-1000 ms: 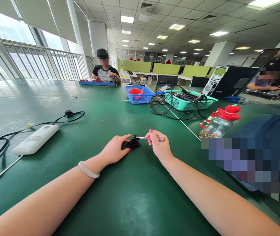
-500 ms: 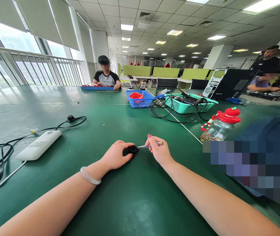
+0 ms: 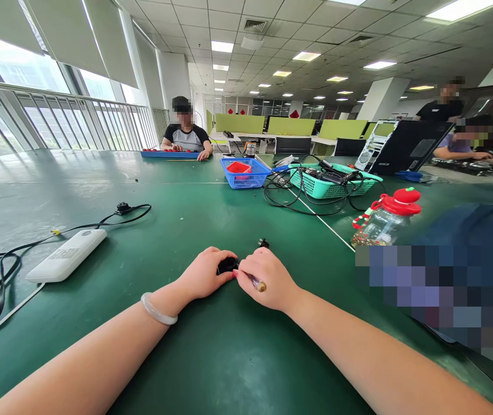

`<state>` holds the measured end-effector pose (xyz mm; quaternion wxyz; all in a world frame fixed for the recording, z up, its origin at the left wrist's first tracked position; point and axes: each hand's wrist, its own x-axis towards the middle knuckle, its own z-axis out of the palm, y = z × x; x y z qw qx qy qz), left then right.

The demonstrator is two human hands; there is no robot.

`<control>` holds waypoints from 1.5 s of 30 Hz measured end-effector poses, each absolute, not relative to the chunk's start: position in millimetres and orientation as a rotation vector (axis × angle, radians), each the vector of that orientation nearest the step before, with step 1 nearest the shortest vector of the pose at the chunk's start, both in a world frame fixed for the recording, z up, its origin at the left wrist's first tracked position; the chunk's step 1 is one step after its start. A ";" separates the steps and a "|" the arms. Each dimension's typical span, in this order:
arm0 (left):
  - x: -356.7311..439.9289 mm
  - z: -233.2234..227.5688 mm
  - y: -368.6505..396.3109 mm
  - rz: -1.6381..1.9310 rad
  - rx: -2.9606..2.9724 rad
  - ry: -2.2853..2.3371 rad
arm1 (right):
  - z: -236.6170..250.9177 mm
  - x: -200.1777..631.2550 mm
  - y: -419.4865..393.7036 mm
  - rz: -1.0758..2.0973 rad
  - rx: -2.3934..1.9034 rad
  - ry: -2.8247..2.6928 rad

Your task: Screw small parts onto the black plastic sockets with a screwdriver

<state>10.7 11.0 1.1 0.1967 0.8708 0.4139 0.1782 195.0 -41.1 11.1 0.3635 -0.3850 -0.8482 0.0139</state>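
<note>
Two bare hands meet on the green bench (image 3: 229, 357), the left hand (image 3: 205, 274) closed over a small black part (image 3: 228, 264), the right hand (image 3: 267, 280) pinching a screwdriver (image 3: 257, 283) against it.

Matt green worktop (image 3: 229, 357), black plastic part (image 3: 228, 264), clear-handled tool (image 3: 257, 283)

Under the left hand (image 3: 205, 274) the small part looks like dull black plastic; the tool in the right hand (image 3: 267, 279) has a see-through plastic handle with a brassy end. The worktop beneath both hands is a smooth mat with a soft sheen and faint scuffs. On the left wrist sits a glossy, pale, stone-like bangle (image 3: 158, 309). Left of the left hand lies a matt white plastic box (image 3: 67, 255) with a rubbery black cable (image 3: 99, 222). Beyond the right hand stand blue (image 3: 246, 173) and teal (image 3: 328, 184) plastic mesh baskets and a clear jar (image 3: 384, 222) with a shiny red lid.
</note>
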 end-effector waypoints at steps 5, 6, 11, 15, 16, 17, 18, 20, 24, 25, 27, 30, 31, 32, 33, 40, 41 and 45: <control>11.0 0.2 10.6 0.510 2.435 1.177 | 9.9 197.8 -40.5 0.178 -1.054 -1.971; 11.1 0.2 10.7 0.508 2.434 1.181 | 9.1 199.7 -38.9 0.272 -1.094 -1.859; 10.6 -1.2 13.4 0.521 2.447 1.148 | 4.9 206.1 -31.1 0.630 -1.195 -1.531; 10.3 -3.4 15.9 0.539 2.442 1.141 | 7.5 200.9 -35.1 0.437 -1.154 -1.802; 10.3 -3.5 16.0 0.542 2.443 1.137 | 8.7 198.3 -37.4 0.308 -1.118 -1.929; 10.3 -3.3 15.9 0.541 2.444 1.136 | 9.8 195.8 -39.8 0.181 -1.071 -2.036; 10.3 -2.9 15.6 0.537 2.445 1.137 | 10.6 193.5 -41.8 0.081 -1.038 -2.116; 10.3 -1.9 14.5 0.524 2.444 1.146 | 11.3 191.1 -44.4 -0.047 -0.994 -2.205; 10.6 -1.4 12.5 0.528 2.414 1.203 | 11.3 195.8 -44.4 -0.042 -0.979 -2.153; 10.7 -1.5 12.2 0.530 2.402 1.228 | 11.6 197.8 -44.4 -0.010 -0.978 -2.106; 10.9 -1.3 12.1 0.525 2.385 1.272 | 12.4 201.0 -44.8 0.054 -0.956 -2.036; 11.0 0.4 12.4 0.500 2.384 1.286 | 12.9 200.8 -46.0 0.115 -0.876 -2.090; 11.0 1.1 12.5 0.493 2.388 1.282 | 12.8 199.6 -46.2 0.122 -0.856 -2.134; 11.0 1.9 12.6 0.486 2.393 1.276 | 12.6 198.1 -46.4 0.129 -0.845 -2.175; 11.1 2.5 12.7 0.480 2.400 1.267 | 12.4 196.5 -46.4 0.137 -0.846 -2.204; 11.5 1.9 15.4 0.478 2.415 1.211 | 7.4 194.0 -39.4 0.529 -1.092 -1.971; 11.4 1.3 16.0 0.474 2.420 1.204 | 5.4 194.8 -36.4 0.646 -1.136 -1.876; 10.7 -0.7 17.3 0.482 2.430 1.195 | -0.3 197.5 -28.3 0.989 -1.175 -1.554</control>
